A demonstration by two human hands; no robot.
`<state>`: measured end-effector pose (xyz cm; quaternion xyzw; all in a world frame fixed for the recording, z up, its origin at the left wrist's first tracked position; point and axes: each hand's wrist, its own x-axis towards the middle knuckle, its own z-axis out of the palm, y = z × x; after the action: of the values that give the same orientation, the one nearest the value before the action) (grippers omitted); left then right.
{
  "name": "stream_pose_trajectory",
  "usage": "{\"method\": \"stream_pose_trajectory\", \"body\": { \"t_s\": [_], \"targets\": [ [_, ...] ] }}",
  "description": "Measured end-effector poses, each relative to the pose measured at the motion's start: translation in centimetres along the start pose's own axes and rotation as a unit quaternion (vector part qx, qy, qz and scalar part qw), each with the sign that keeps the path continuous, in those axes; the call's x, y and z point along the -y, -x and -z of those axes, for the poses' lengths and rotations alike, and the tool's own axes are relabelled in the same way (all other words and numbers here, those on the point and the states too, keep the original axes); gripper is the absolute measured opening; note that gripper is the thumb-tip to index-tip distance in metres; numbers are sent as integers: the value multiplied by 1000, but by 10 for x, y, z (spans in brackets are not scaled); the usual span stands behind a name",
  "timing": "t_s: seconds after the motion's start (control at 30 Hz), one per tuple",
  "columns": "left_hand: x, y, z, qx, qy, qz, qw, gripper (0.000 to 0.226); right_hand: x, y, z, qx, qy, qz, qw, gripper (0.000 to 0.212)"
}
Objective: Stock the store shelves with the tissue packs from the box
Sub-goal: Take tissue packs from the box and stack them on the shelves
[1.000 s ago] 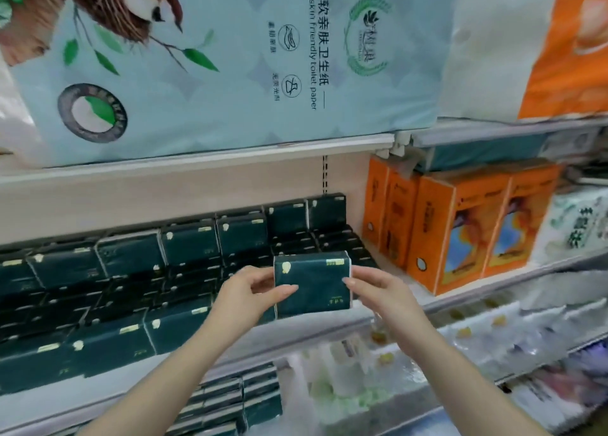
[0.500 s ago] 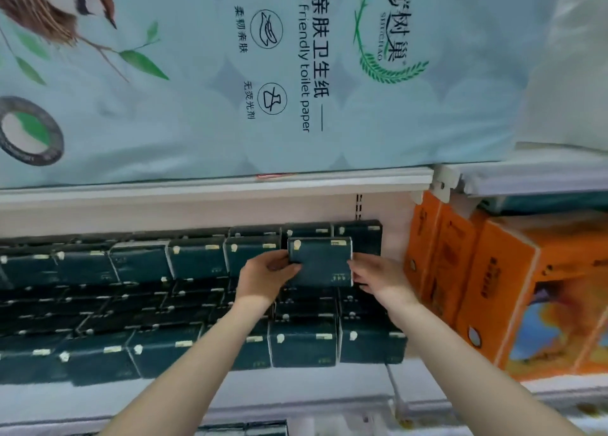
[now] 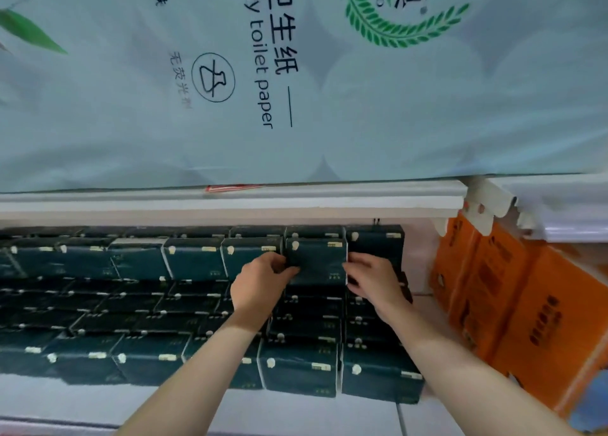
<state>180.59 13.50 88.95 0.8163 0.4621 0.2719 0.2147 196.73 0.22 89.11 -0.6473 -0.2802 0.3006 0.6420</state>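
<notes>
Gripping dark green tissue pack (image 3: 316,261) by side edges: left hand (image 3: 261,281), right hand (image 3: 373,279), arms outstretched

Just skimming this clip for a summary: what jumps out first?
A huge pale-blue toilet paper pack fills the top of the view. Below it, the left hand and right hand hold one dark green tissue pack over rows of matching packs. Bright orange boxes stand to the right.

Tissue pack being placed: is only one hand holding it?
No: the tissue pack is gripped by the left hand on one edge and the right hand on the other.
</notes>
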Motion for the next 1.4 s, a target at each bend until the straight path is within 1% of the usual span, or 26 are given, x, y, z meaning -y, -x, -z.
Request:
{"method": "stream_pose_trajectory", "body": {
  "t_s": [0.07, 0.17, 0.3, 0.4, 0.47, 0.57, 0.73, 0.83, 0.97, 1.07, 1.13, 1.17, 1.27, 1.4],
  "targets": [
    [1, -8, 0, 5, -11, 1, 1000, 36, 1, -5, 2, 2, -9, 0, 1000, 17],
    [2, -12, 1, -1, -27, -4, 1000, 33, 0, -11, 2, 2, -16, 16, 1000, 19],
    [2, -11, 0, -13, -66, -13, 998, 27, -5, -16, -1, -12, 49, 61, 997, 23],
    [0, -11, 2, -17, -86, -12, 996, 28, -7, -18, -4, -26, 84, 76, 993, 21],
    [1, -10, 3, -12, -89, -9, 996, 28, -10, -20, -5, -21, 115, 93, 989, 19],
    [5, -8, 6, 0, -84, -19, 996, 29, -9, -18, -4, -14, 175, 131, 976, 25],
    [13, 2, 14, 7, -45, -29, 999, 35, -12, -6, 1, -1, 172, 142, 975, 26],
    [18, 8, 20, 22, -10, -19, 1000, 41, -19, 9, 3, -4, 203, 140, 969, 32],
    [23, 17, 32, 33, 13, -7, 999, 47, -17, 30, 3, -5, 287, 167, 943, 46],
    [29, 26, 41, 49, 13, 4, 999, 48, -9, 43, -1, -37, 403, 172, 898, 58],
    [34, 35, 49, 51, 18, -5, 999, 48, -5, 54, -7, -37, 466, 158, 870, 61],
    [38, 40, 54, 50, 20, -13, 998, 49, -4, 61, -10, -28, 482, 148, 863, 62],
    [49, 57, 69, 52, 27, -45, 997, 51, -8, 83, -22, 0, 492, 135, 860, 66],
    [76, 76, 97, 46, 12, -103, 994, 55, -4, 118, -49, 22, 500, 172, 849, 69]
  ]
}}
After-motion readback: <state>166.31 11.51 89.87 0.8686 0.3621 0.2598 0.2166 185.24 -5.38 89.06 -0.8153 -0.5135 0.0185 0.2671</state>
